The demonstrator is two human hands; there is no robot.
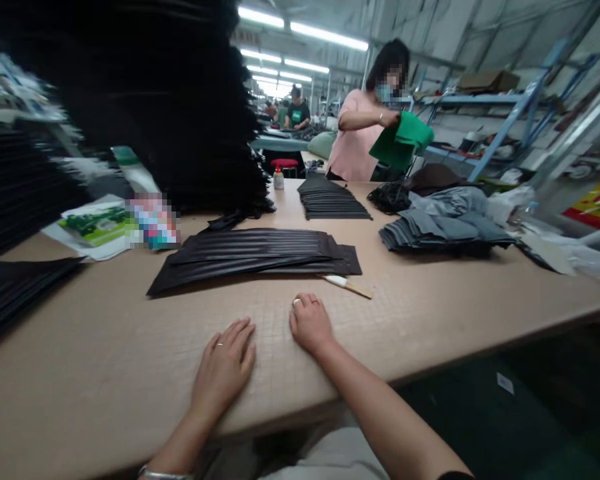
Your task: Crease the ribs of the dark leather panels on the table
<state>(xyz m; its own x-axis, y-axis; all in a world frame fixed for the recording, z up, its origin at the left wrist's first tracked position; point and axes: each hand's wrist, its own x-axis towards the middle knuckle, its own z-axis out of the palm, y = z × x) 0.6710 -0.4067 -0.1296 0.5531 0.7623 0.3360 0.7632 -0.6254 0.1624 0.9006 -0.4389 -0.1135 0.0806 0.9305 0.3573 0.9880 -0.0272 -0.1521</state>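
My left hand [225,367] lies on the tan tabletop [130,373] with its fingers stretched out and nothing in it. To its right, my right hand [311,323] rests on the table with the fingers curled under. A small whitish bit shows at its fingertips, too small to name. Beyond both hands lies a stack of dark strips [260,253], spread slightly out of line. A brush-like tool [347,285] with a white part and a wooden handle lies at the stack's near right edge, just past my right hand and apart from it.
A tall black stack of material [170,100] rises at the back left. Fanned dark pieces [333,199], a small bottle [279,179] and grey folded fabric [440,230] lie further back. Across the table, a person [357,130] holds green sheets [403,141]. More dark sheets [20,287] lie left.
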